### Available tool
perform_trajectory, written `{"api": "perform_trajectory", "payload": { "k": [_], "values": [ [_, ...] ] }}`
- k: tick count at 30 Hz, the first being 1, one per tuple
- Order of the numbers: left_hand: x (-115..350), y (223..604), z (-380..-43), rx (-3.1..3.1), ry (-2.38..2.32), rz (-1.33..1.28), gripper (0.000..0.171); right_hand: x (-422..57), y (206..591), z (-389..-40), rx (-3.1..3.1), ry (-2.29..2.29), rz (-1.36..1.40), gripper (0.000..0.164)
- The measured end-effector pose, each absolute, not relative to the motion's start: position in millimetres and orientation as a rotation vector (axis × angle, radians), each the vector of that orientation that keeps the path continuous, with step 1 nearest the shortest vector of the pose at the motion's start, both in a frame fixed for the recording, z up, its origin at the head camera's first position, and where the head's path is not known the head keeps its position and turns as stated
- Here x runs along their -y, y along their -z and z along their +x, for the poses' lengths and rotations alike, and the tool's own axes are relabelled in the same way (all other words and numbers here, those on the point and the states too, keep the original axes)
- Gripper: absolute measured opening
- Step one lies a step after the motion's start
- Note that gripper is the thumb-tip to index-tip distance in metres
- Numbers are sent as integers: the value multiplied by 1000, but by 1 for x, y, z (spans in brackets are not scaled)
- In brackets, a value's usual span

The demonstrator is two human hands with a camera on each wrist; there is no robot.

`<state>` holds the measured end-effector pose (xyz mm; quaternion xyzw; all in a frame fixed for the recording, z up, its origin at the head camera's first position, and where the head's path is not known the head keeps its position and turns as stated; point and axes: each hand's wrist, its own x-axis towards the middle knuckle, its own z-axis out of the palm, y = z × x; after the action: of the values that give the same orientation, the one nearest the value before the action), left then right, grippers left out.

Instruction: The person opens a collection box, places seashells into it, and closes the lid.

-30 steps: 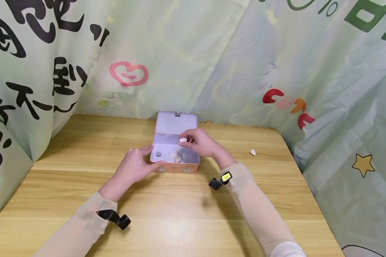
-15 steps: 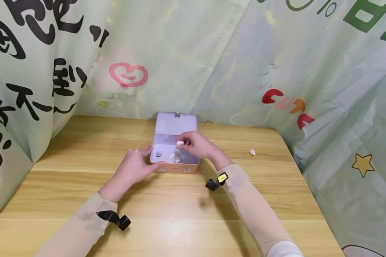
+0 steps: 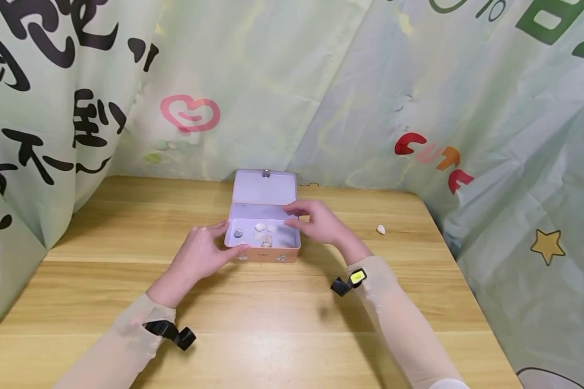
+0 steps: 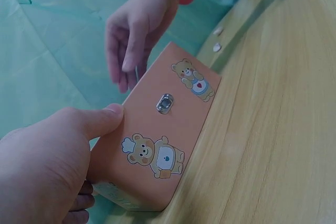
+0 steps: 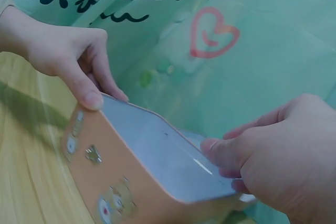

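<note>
A tin box (image 3: 263, 254), orange outside with printed bears (image 4: 152, 153) and pale lilac inside, stands with its lid (image 3: 264, 187) raised. My left hand (image 3: 199, 256) grips its left end, thumb on the front rim and fingers round the far side. My right hand (image 3: 321, 221) is over the box's right end, thumb and fingers apart with nothing between them. Inside lie a white pebble-like piece (image 3: 260, 227), a round silvery piece (image 3: 238, 233) and a small patterned piece (image 3: 266, 241). A metal clasp (image 4: 165, 104) sits on the front wall.
A small white pebble-like piece (image 3: 380, 229) lies on the wooden table (image 3: 272, 324), right of the box. A printed curtain (image 3: 253, 81) hangs right behind the table and along both sides.
The white piece my right hand was pinching has been let go and lies in the box. That hand has drawn back to the right and its fingers have parted. The left hand keeps its hold.
</note>
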<state>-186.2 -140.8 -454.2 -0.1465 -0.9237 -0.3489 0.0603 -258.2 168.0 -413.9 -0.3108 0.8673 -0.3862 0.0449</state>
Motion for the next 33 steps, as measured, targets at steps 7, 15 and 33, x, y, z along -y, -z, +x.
{"api": "perform_trajectory", "payload": {
  "k": [7, 15, 33],
  "values": [
    [143, 456, -186, 2783, 1057, -449, 88, -209, 411, -252, -2714, 1247, -866, 30],
    [145, 457, -185, 2784, 1055, -451, 89, -252, 408, -247, -2786, 1187, -754, 31],
    [142, 454, -186, 2791, 1066, -460, 88, -293, 453, -237, -2674, 1005, -595, 33]
  ]
}}
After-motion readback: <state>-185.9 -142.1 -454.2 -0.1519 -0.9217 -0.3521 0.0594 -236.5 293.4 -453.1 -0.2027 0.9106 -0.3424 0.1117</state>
